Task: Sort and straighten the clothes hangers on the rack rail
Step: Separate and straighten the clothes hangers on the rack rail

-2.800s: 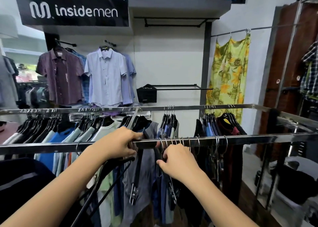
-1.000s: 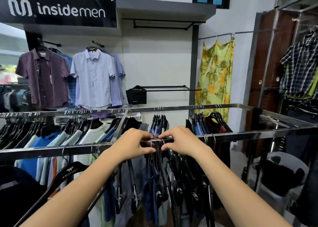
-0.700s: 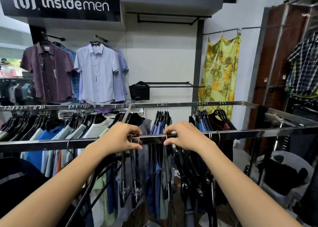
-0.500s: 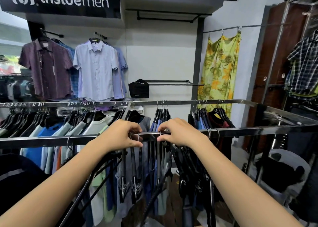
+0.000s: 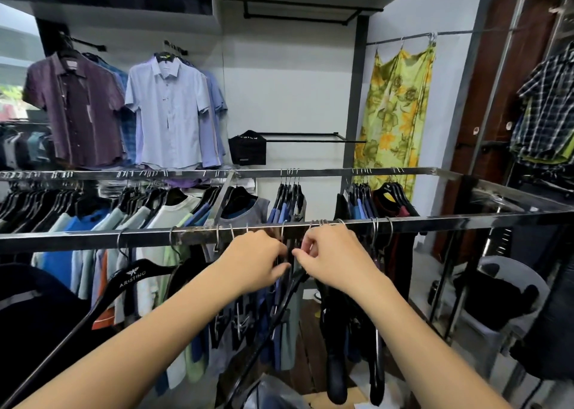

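Observation:
A shiny steel rack rail [image 5: 435,219] runs across the view at chest height, with many metal hanger hooks over it. My left hand [image 5: 253,261] and my right hand [image 5: 337,258] meet just below the rail at its middle. Both pinch the thin wire hooks of black hangers [image 5: 290,287] hanging there, fingertips almost touching. More black hangers [image 5: 351,321] hang in a bunch under my right wrist. A black hanger printed ARISTINO [image 5: 136,276] hangs tilted on the left. What each fingertip holds is partly hidden.
A second rail [image 5: 326,171] behind carries shirts on black hangers. Shirts [image 5: 167,110] hang on the back wall, a yellow floral dress [image 5: 394,110] at the right. A plaid shirt [image 5: 549,104] and a grey chair [image 5: 503,303] stand at the right.
Both hands have dropped from on top of the rail to just under it and drawn together on the hooks. The camera has tilted down and moved closer.

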Action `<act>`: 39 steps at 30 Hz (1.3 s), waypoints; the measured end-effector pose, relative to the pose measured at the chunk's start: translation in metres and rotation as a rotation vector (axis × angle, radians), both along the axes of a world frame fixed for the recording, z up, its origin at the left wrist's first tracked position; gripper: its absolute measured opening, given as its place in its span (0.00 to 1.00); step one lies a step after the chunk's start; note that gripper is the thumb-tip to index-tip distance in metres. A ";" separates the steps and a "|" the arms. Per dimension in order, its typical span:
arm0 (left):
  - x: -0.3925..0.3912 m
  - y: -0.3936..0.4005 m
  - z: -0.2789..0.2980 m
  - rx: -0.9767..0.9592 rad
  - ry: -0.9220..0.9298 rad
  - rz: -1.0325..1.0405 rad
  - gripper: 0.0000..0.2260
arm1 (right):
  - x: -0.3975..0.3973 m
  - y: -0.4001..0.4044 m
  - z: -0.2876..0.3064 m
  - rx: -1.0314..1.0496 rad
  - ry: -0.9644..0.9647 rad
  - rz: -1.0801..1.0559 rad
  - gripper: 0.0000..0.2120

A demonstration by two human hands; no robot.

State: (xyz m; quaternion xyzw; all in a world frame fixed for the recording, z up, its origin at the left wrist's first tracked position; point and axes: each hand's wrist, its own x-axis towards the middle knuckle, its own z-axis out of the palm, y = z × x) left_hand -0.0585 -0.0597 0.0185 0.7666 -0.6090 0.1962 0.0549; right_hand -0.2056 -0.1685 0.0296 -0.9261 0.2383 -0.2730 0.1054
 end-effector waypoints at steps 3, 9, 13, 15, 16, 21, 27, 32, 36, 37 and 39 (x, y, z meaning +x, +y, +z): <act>0.001 -0.008 -0.009 0.099 0.025 0.018 0.11 | 0.003 0.007 -0.015 0.026 0.143 0.010 0.09; 0.006 -0.017 -0.015 0.184 0.138 0.045 0.10 | 0.016 0.011 -0.038 0.051 0.321 0.036 0.16; 0.010 -0.019 -0.014 0.200 0.244 0.023 0.07 | 0.022 0.009 -0.036 0.040 0.312 0.040 0.14; 0.010 -0.020 -0.015 0.194 0.260 0.008 0.08 | 0.023 0.008 -0.035 0.030 0.285 0.032 0.12; 0.009 -0.020 -0.015 0.192 0.260 0.001 0.08 | 0.024 0.006 -0.035 0.027 0.271 0.027 0.11; 0.005 -0.017 -0.014 0.198 0.238 0.004 0.10 | 0.021 -0.002 -0.031 0.083 0.215 0.019 0.07; 0.010 -0.006 -0.008 0.205 0.220 0.046 0.12 | 0.013 -0.014 -0.017 0.114 0.251 0.064 0.06; 0.012 0.006 0.000 0.217 0.217 0.045 0.12 | 0.008 -0.016 -0.023 0.127 0.326 0.095 0.07; 0.011 0.011 0.006 0.244 0.213 0.036 0.11 | 0.003 -0.014 -0.027 0.138 0.343 0.122 0.08; 0.009 0.011 0.009 0.242 0.204 0.031 0.11 | -0.001 -0.015 -0.024 0.160 0.336 0.134 0.09; 0.004 0.011 0.019 0.201 0.186 0.005 0.11 | -0.011 -0.019 -0.012 0.224 0.287 0.153 0.10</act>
